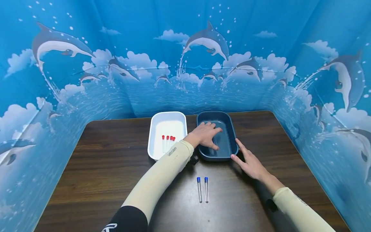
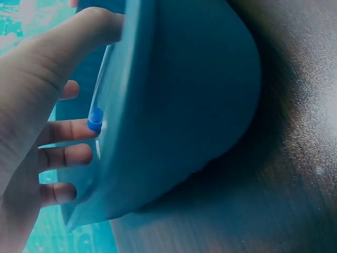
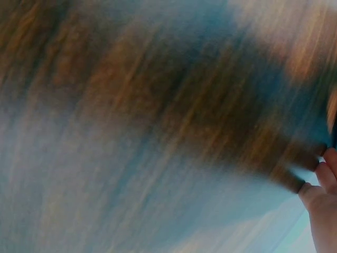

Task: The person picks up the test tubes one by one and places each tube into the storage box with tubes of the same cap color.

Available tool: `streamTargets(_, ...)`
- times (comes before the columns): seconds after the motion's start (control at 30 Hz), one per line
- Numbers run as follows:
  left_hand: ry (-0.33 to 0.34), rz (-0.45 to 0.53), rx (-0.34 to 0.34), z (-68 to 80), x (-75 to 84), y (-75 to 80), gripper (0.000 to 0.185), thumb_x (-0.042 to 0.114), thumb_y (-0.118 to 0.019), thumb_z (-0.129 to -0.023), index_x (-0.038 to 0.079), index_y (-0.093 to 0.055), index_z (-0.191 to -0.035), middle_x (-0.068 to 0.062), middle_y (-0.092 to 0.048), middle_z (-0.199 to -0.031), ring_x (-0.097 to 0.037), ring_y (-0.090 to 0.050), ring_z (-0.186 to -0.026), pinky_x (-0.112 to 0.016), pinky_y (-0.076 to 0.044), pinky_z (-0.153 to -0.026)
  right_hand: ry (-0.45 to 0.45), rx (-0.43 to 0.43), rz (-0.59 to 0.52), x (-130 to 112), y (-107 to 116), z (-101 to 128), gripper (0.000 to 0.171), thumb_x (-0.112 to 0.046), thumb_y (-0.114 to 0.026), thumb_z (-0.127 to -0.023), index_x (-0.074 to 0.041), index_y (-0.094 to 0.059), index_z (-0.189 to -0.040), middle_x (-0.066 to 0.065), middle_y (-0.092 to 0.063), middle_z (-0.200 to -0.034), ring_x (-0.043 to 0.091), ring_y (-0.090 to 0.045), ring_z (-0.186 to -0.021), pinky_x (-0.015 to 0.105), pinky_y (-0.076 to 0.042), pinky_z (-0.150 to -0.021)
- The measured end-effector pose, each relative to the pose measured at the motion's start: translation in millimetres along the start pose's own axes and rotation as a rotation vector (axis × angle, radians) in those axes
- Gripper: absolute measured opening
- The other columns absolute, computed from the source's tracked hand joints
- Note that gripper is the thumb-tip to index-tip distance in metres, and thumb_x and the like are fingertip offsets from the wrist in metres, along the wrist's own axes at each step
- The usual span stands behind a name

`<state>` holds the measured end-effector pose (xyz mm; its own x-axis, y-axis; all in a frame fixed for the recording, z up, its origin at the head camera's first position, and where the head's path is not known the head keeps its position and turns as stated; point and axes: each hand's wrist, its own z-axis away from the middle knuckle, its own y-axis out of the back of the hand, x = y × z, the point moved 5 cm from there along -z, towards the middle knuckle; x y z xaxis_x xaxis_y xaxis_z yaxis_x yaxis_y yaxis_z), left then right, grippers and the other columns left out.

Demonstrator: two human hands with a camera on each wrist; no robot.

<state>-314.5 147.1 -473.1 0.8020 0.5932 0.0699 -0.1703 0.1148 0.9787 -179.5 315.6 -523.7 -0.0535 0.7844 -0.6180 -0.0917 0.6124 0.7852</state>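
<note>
My left hand (image 1: 205,134) is over the dark blue tray (image 1: 218,159), its fingers spread and its thumb low near the tray's near left side. In the left wrist view a blue-capped tube (image 2: 95,120) lies inside the tray close to the fingertips; no grip on it shows. My right hand (image 1: 251,164) touches the tray's near right corner with extended fingers and thumb. Two blue-capped tubes (image 1: 206,190) lie side by side on the table in front of the tray. Only part of the right hand (image 3: 322,192) shows in its wrist view, at the right edge.
A white tray (image 1: 168,117) stands left of the dark blue one and holds several red-capped tubes (image 1: 167,138), partly behind the left forearm. Both trays stand near the back edge of the brown wooden table (image 1: 101,161). A blue dolphin-print curtain (image 1: 185,93) surrounds the table's back and sides.
</note>
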Motion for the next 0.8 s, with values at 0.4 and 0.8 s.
streamTargets(0.4, 0.032, -0.031, -0.052, -10.1, -2.4, -18.8, 0.085, 0.069, -0.063, -0.081, 0.027, -0.039, -0.150, -0.008, -0.040, -0.151, -0.025, -0.037, -0.134, -0.046, -0.027, -0.113, 0.006, 0.009, -0.009, 1.9, -0.2, -0.1, 0.075, -0.056, -0.043, -0.100, -0.033, -0.003, -0.159, 0.025, -0.031, -0.153, 0.050, -0.038, -0.132, 0.074, -0.032, -0.095)
streamTargets(0.8, 0.050, -0.076, -0.104, -9.2, -2.4, -19.6, 0.087, 0.069, -0.062, -0.082, 0.025, -0.035, -0.152, -0.008, -0.038, -0.152, -0.026, -0.035, -0.137, -0.048, -0.024, -0.114, 0.006, 0.008, 0.005, 1.7, 1.0, -0.3, 0.074, -0.057, -0.042, -0.100, -0.033, -0.003, -0.159, 0.025, -0.028, -0.155, 0.050, -0.036, -0.132, 0.074, -0.032, -0.095)
